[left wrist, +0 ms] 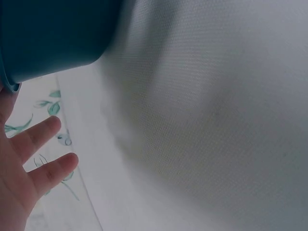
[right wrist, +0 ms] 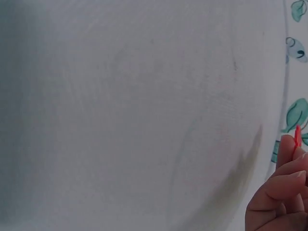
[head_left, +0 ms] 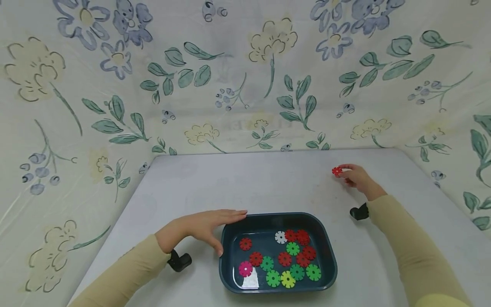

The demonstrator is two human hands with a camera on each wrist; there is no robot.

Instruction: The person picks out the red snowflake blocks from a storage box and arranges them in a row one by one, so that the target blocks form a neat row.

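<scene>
While fingers (right wrist: 287, 150) pinch a red disc (head_left: 336, 171), the tray (head_left: 264, 228) holds assorted discs (head_left: 284, 259).

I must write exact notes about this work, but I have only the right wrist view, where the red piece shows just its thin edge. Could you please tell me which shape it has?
Observer: In the head view, the red disc in the right hand is round, with a notched rim.
Operator: Thank you. And the left hand, which I cannot see, what does it touch?
Observer: The left hand touches the dark blue tray at its far left corner.
Operator: I understand. Is something inside this tray?
Observer: Yes, more notched discs lie in it, mostly red and green.
</scene>
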